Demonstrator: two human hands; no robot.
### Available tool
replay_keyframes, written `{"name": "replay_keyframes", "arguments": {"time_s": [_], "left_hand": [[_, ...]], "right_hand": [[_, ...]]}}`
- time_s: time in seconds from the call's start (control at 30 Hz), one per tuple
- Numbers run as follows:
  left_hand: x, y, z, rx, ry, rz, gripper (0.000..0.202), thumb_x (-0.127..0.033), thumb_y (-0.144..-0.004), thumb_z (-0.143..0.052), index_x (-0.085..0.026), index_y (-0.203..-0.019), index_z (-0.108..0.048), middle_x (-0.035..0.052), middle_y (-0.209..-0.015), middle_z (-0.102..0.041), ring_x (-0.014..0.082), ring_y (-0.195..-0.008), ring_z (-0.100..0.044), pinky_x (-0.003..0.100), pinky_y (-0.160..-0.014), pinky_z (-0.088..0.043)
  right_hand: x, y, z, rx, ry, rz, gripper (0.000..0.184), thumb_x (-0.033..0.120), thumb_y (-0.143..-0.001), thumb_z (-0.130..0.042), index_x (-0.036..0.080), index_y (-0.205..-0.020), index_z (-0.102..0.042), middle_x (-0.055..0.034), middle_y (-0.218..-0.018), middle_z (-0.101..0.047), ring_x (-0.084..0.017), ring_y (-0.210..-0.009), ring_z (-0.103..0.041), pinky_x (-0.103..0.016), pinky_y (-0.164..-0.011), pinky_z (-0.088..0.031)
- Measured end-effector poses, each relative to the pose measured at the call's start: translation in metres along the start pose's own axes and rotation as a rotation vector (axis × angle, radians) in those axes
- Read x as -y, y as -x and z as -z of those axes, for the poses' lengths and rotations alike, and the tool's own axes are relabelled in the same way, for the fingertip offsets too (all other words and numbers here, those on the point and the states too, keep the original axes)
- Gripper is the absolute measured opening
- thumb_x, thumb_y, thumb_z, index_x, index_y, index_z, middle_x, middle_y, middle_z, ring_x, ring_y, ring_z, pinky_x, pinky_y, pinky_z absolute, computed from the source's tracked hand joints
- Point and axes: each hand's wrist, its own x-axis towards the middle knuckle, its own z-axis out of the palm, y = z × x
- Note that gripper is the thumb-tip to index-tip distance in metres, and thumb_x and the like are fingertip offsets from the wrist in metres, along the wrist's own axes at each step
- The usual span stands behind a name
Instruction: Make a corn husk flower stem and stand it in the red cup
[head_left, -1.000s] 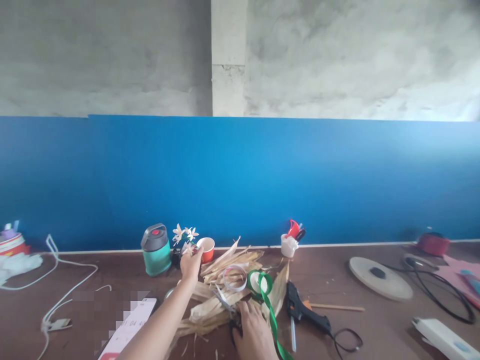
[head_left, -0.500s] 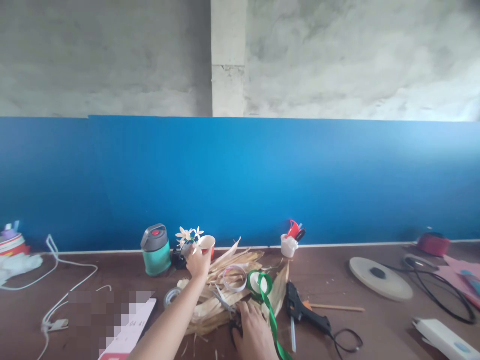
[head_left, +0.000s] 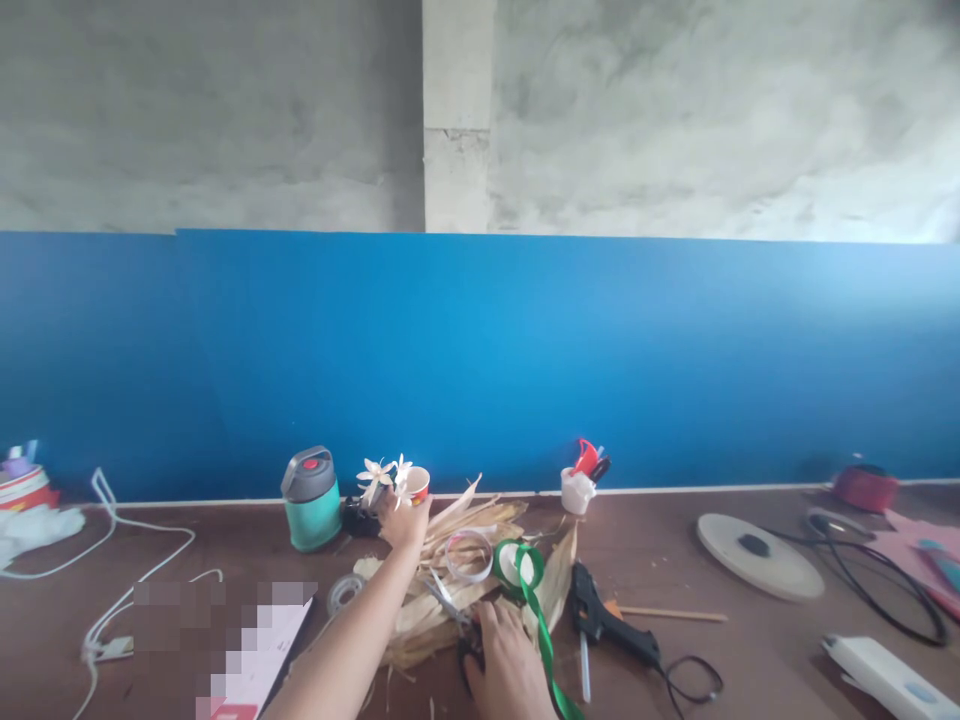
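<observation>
My left hand [head_left: 405,520] reaches to the back of the table, its fingers closed around the stems of white flowers [head_left: 376,478]. The petals stand up above the fingers, just in front of a red and white paper cup [head_left: 418,482]; the stems are hidden. Nearer to me, my right hand [head_left: 508,655] curls over the black handles of the scissors [head_left: 471,640]. The scissor blades point away to the left, lying on a pile of dry corn husks [head_left: 427,622]. Beside that hand is a roll of green ribbon [head_left: 529,574], with its loose end trailing toward me.
A white tape ring [head_left: 469,556] and a clear tape roll [head_left: 345,594] lie by the husks. Left stands a teal flask [head_left: 313,510]. A black glue gun [head_left: 615,625], a wooden stick [head_left: 675,613], a round lid-like disc [head_left: 761,560] and a white pen cup [head_left: 577,492] are to the right.
My left hand has shifted slightly right, and the flowers have turned and moved right in front of the paper cup. The right hand stays on the scissors.
</observation>
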Motion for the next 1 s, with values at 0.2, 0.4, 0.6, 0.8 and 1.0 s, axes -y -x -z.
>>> {"name": "replay_keyframes", "arguments": {"time_s": [0.2,0.4,0.6,0.8,1.0], "left_hand": [[0.008,-0.002,0.007,-0.062,0.018,-0.071,0.035,-0.042,-0.087,-0.055,-0.015,-0.109,-0.060,0.0089,-0.115,-0.062,0.0228,-0.104,-0.059,0.045,-0.092,-0.045],[0.003,-0.010,0.022,-0.110,-0.001,-0.105,0.026,-0.036,-0.091,-0.051,-0.015,-0.102,-0.062,0.0076,-0.109,-0.064,0.0205,-0.100,-0.060,0.043,-0.090,-0.047],[-0.018,-0.026,0.040,-0.078,-0.098,-0.180,0.025,-0.037,-0.090,-0.051,-0.015,-0.098,-0.062,0.0072,-0.109,-0.063,0.0209,-0.102,-0.058,0.042,-0.089,-0.046],[-0.034,-0.035,0.051,0.037,-0.212,-0.309,0.025,-0.037,-0.089,-0.052,-0.015,-0.095,-0.063,0.0058,-0.100,-0.064,0.0211,-0.099,-0.058,0.044,-0.090,-0.044],[-0.034,-0.026,0.045,0.095,-0.266,-0.303,0.027,-0.038,-0.090,-0.052,-0.015,-0.096,-0.063,0.0052,-0.096,-0.066,0.0201,-0.094,-0.061,0.044,-0.088,-0.046]], "right_hand": [[0.002,-0.001,0.003,0.003,-0.009,0.004,0.044,0.006,-0.068,-0.054,0.018,-0.110,-0.059,-0.0095,-0.112,-0.065,-0.028,-0.109,-0.055,-0.035,-0.094,-0.034],[0.000,-0.001,0.001,0.020,-0.028,0.001,0.045,0.008,-0.068,-0.054,0.019,-0.112,-0.059,-0.0099,-0.112,-0.065,-0.028,-0.110,-0.053,-0.036,-0.095,-0.034],[-0.001,-0.003,-0.002,0.016,-0.022,-0.009,0.038,0.009,-0.069,-0.056,0.019,-0.105,-0.061,-0.0106,-0.113,-0.064,-0.029,-0.112,-0.052,-0.039,-0.095,-0.034],[-0.002,-0.002,-0.004,-0.007,-0.035,0.008,0.039,0.007,-0.069,-0.056,0.018,-0.105,-0.060,-0.0089,-0.108,-0.065,-0.027,-0.108,-0.054,-0.035,-0.092,-0.037],[-0.001,-0.002,-0.002,0.002,-0.031,-0.011,0.037,0.008,-0.069,-0.058,0.017,-0.104,-0.062,-0.0098,-0.106,-0.066,-0.028,-0.108,-0.055,-0.036,-0.094,-0.036]]}}
